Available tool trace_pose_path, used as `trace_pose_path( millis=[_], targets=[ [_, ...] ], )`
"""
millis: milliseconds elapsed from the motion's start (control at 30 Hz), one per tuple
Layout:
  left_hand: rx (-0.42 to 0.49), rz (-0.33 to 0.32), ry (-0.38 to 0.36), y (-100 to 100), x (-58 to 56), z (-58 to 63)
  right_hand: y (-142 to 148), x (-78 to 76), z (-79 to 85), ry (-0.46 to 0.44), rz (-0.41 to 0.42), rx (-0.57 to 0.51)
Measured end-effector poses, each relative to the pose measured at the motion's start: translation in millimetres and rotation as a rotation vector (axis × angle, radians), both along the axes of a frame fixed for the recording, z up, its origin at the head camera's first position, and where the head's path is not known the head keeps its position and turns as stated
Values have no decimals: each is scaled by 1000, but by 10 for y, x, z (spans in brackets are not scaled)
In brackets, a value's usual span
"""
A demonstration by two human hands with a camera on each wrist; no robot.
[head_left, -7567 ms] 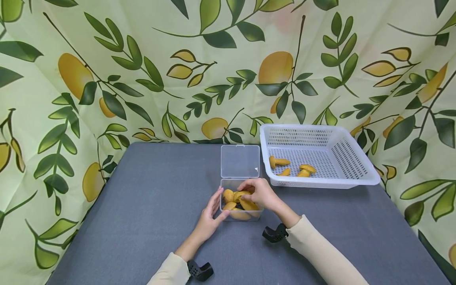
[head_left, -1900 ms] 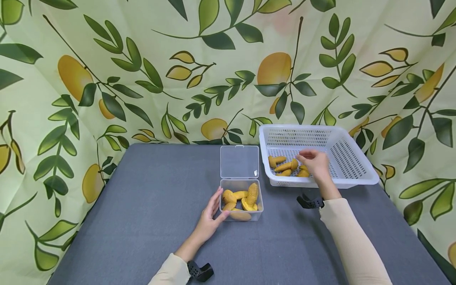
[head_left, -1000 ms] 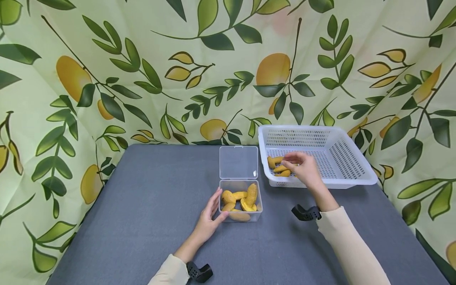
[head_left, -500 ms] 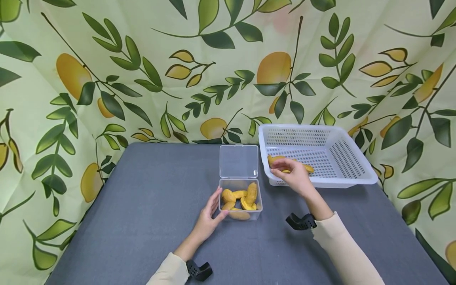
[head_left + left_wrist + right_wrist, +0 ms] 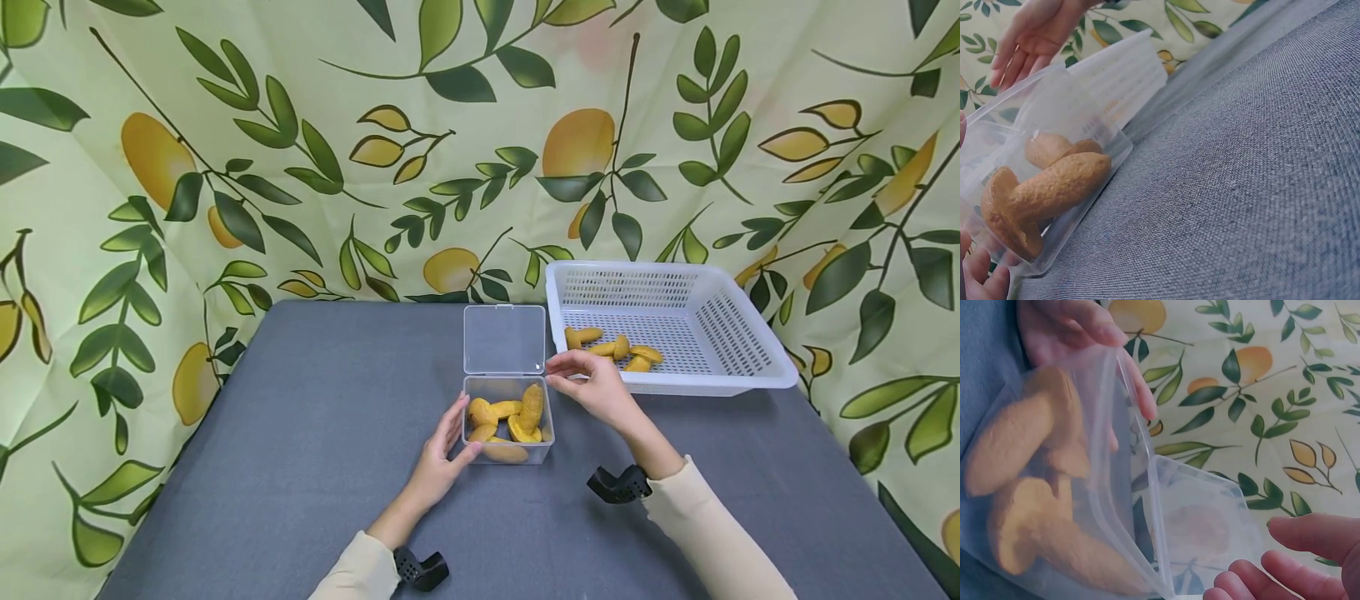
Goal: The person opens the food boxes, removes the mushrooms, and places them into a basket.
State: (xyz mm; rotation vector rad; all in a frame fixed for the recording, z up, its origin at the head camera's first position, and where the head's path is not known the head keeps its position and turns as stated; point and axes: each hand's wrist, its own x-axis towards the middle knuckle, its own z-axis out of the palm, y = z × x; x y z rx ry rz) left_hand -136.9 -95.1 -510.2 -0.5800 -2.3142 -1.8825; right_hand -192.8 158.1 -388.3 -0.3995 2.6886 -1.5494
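Observation:
A clear plastic box (image 5: 534, 452) stands mid-table with its lid (image 5: 504, 340) hinged open behind it. Several yellow-brown mushrooms (image 5: 531, 408) lie inside, one of them stem up at the right. My left hand (image 5: 437, 468) rests against the box's left front corner, thumb at the front and fingers fairly straight along the left side. Beside the back right corner is my right hand (image 5: 600, 392), its fingers loosely bent. The right wrist view shows that hand (image 5: 1304, 556) holding nothing, with the mushrooms (image 5: 1022, 440) seen through the box wall.
A white perforated basket (image 5: 708, 382) stands at the back right, close to the box. More mushrooms (image 5: 647, 356) lie in its left part, partly hidden by my right hand. A leaf-patterned cloth (image 5: 315, 167) hangs behind the grey table (image 5: 337, 392).
My right hand, in the box at first, was later over the basket and has now come back left beside the box. One more mushroom lies in the basket. My left hand has stayed put.

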Motion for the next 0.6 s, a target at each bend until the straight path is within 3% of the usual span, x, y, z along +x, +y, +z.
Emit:
trace_pose_path(
  millis=[600],
  targets=[
    [16,-13,-20,0,5,19,-246,61,-123,-8,109,-69]
  ],
)
